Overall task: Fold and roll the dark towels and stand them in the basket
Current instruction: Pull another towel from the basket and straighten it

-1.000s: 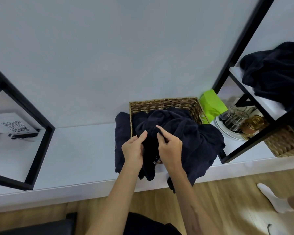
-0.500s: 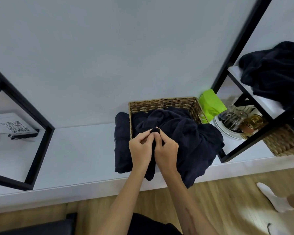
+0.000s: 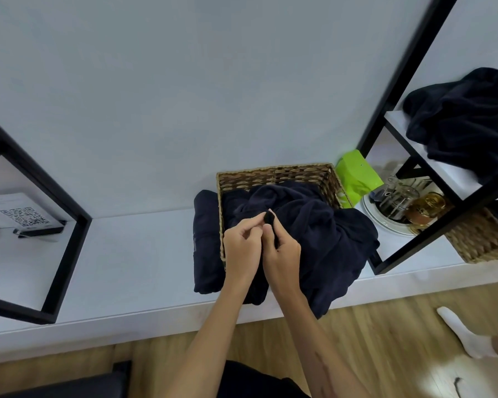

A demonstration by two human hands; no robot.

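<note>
A loose dark navy towel (image 3: 322,237) is heaped over a wicker basket (image 3: 276,175) on the white ledge and spills over the basket's right and front sides. My left hand (image 3: 242,248) and my right hand (image 3: 282,251) are close together above the basket's front. Both pinch one raised corner of this towel between fingers and thumb. A folded dark towel (image 3: 206,242) lies flat on the ledge against the basket's left side. Another crumpled dark towel (image 3: 466,122) lies on the upper shelf at right.
A black metal shelf frame (image 3: 431,225) stands right of the basket, holding a white plate with glassware (image 3: 397,205), a green packet (image 3: 355,175) and a second wicker basket (image 3: 483,239). Another black frame (image 3: 61,254) and a QR-code card (image 3: 23,216) are at left. Wooden floor lies below.
My two hands came together from slightly apart and both took hold of one towel corner. The corner now sits lifted a little above the heap.
</note>
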